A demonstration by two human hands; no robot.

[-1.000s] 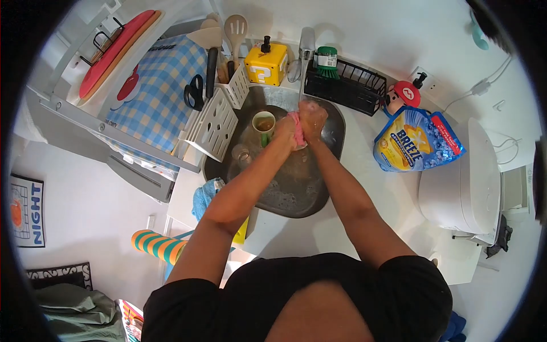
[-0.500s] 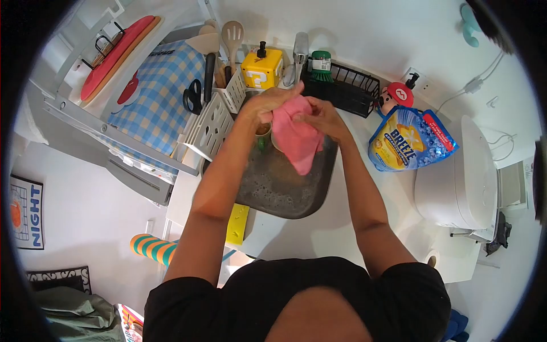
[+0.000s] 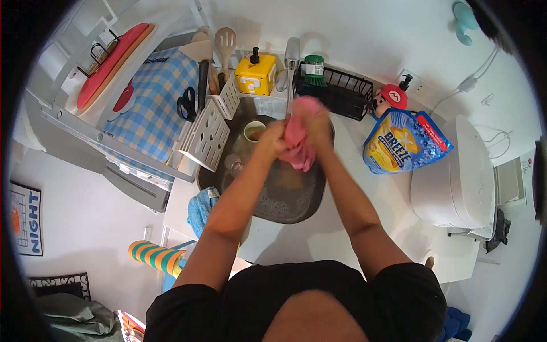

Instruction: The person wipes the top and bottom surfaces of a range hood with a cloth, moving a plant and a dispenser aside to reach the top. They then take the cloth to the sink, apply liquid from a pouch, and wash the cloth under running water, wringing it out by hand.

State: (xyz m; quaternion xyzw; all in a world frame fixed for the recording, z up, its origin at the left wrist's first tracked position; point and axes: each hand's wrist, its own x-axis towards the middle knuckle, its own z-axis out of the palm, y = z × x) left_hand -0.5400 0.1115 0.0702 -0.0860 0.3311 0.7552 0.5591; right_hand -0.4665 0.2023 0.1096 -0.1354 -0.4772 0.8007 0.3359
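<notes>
A pink cloth is bunched up over the dark sink, just in front of the tap. My left hand is closed around its left side. Gripping the cloth's upper right part, my right hand is a little blurred by motion. Below and to the left, a light cup sits in the sink with some liquid inside. A clear glass lies near the sink's left wall, close to my left forearm. Shallow, foamy water covers the sink's bottom.
Behind the sink stand a yellow soap dispenser, a green brush and a black rack. A blue cloth hangs at the front left edge. A detergent pouch and a white appliance are on the right.
Both hands have squeezed the pink cloth from a loose, hanging shape into a tighter bundle. My left hand has come down and toward me. The cup and glass show more fully.
</notes>
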